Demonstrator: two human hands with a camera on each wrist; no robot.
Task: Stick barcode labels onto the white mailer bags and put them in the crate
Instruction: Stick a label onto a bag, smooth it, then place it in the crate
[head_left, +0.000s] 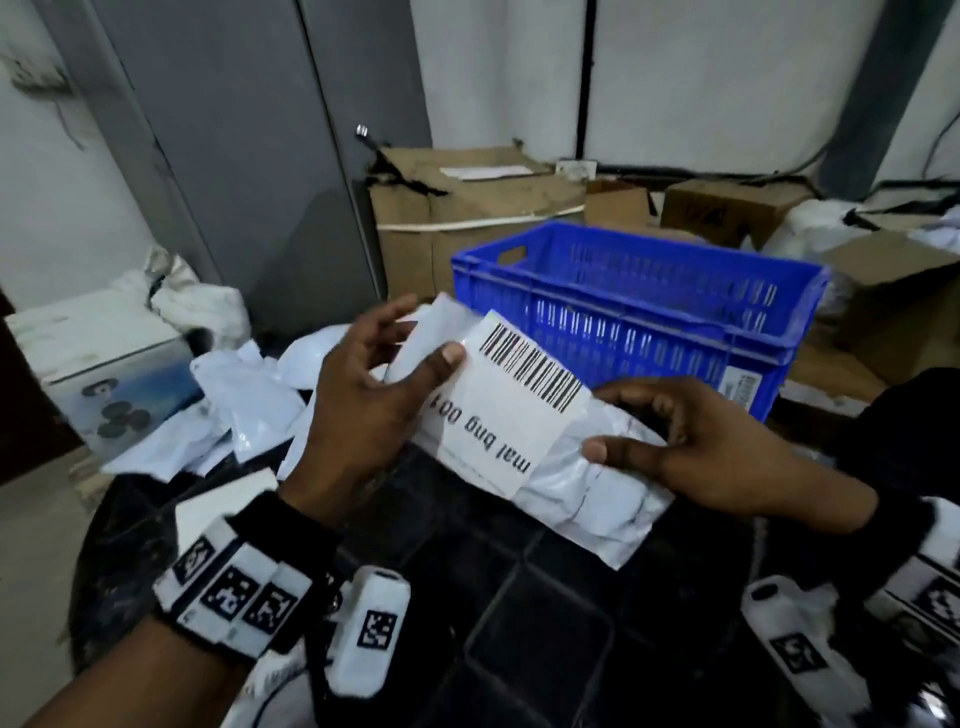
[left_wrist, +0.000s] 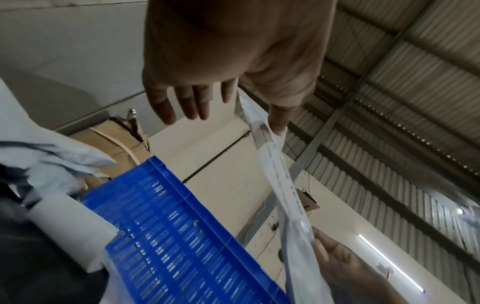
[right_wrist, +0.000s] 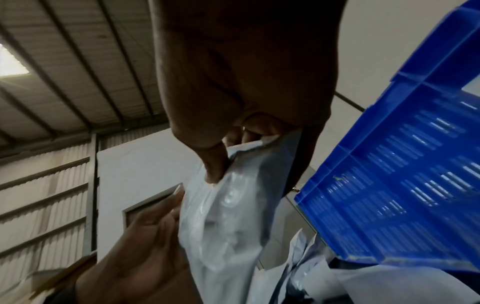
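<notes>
Plastic, white and crinkled, makes up the soft white mailer bag held at the centre of the head view, just in front of the blue crate and above a dark lap. Its glossy film puckers into folds near the lower right corner. A rectangular white paper barcode label lies flat across its upper face, matte and smooth, with black bars at the top edge and the printed text "mal bng 001" running along its length.

The left hand presses its thumb on the label's left edge, the other fingers spread apart and straight behind the bag's upper end. The right hand pinches the bag's right side, thumb on top and curled fingers clamped beneath; the right wrist view shows that thumb dug into the film.

The blue perforated plastic crate stands in the upper right of the frame, rigid, rectangular, its walls slotted with rows of narrow vents. Loose white mailer bags lie heaped at the left of the frame. Brown cardboard boxes, dull and dented, sit behind the crate against a pale wall.
</notes>
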